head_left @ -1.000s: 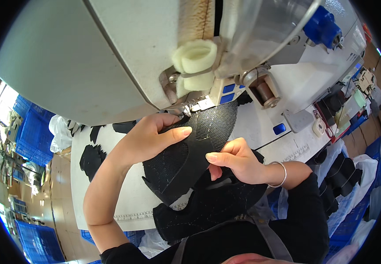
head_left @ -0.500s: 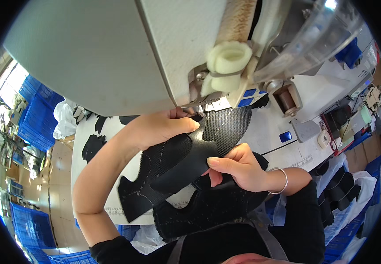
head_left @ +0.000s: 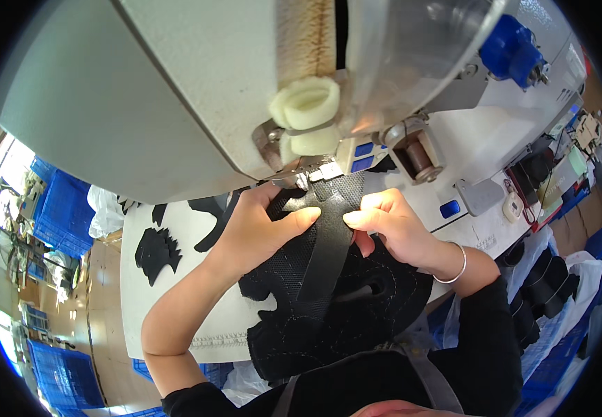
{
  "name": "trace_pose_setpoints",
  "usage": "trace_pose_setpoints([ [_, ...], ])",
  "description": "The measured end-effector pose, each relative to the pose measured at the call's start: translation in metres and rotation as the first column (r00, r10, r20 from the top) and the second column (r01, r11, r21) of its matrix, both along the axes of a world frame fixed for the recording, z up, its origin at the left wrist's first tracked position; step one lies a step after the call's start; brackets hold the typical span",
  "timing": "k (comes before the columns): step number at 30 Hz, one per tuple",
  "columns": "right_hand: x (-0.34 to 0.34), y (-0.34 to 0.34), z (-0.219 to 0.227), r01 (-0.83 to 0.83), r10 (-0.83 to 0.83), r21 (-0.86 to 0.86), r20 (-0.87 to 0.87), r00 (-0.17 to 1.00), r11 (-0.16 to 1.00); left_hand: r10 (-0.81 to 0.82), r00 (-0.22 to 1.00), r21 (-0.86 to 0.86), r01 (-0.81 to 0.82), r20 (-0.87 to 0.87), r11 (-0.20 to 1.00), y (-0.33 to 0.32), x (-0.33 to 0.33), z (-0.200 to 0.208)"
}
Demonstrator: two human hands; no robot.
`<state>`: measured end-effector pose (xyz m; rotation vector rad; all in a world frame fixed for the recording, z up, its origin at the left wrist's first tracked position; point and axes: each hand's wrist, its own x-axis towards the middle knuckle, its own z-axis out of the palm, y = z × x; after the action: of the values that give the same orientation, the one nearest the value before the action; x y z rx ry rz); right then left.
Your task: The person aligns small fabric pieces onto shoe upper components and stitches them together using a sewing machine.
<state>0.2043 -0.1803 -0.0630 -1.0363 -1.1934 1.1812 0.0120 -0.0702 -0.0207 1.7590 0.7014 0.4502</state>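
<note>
Under the head of a sewing machine (head_left: 176,104) lies a black mesh piece (head_left: 287,267), shaped like a shoe upper, with a smooth black strip (head_left: 325,260) along it. My left hand (head_left: 262,226) grips the piece on its left side, thumb on top close to the presser foot (head_left: 304,181); its other fingers are partly hidden. On the right edge, my right hand (head_left: 391,226) pinches the same piece between thumb and fingers. More black stitched pieces (head_left: 356,313) spread below, over the table's near edge and against me.
Small black cut pieces (head_left: 156,254) lie on the white table (head_left: 193,306) at left. A brown thread bobbin (head_left: 415,158) is mounted right of the needle area. Blue crates (head_left: 68,215) stand at far left; black parts (head_left: 547,285) in a plastic-lined crate are at right.
The mesh piece and its strip have swung from slanting down-left to nearly upright in view. My right hand has moved up toward the presser foot. The whole view has shifted.
</note>
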Motion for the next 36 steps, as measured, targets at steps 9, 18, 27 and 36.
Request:
trace_pose_setpoints([
  [9, -0.001, 0.011, 0.02, 0.028, -0.021, -0.046, 0.144, 0.989, 0.999, -0.016, 1.0, 0.023, 0.017, -0.013, 1.0, 0.02, -0.002, 0.004],
  [18, -0.008, 0.008, 0.018, 0.016, -0.009, -0.047, 0.148, 0.989, 0.999, 0.214, 0.955, 0.889, -0.272, 0.204, 0.368, -0.01, -0.024, -0.004],
  [27, -0.02, 0.006, 0.008, 0.033, -0.034, 0.019, 0.06, 0.998, 0.999, 0.142, 0.98, 0.985, -0.118, 0.136, -0.127, -0.051, -0.004, -0.027],
  [36, 0.0, 0.001, 0.023, -0.131, -0.802, 0.848, 0.529, 0.278, 0.514, 0.168, 0.959, 0.974, -0.225, 0.227, -0.027, -0.033, -0.002, -0.021],
])
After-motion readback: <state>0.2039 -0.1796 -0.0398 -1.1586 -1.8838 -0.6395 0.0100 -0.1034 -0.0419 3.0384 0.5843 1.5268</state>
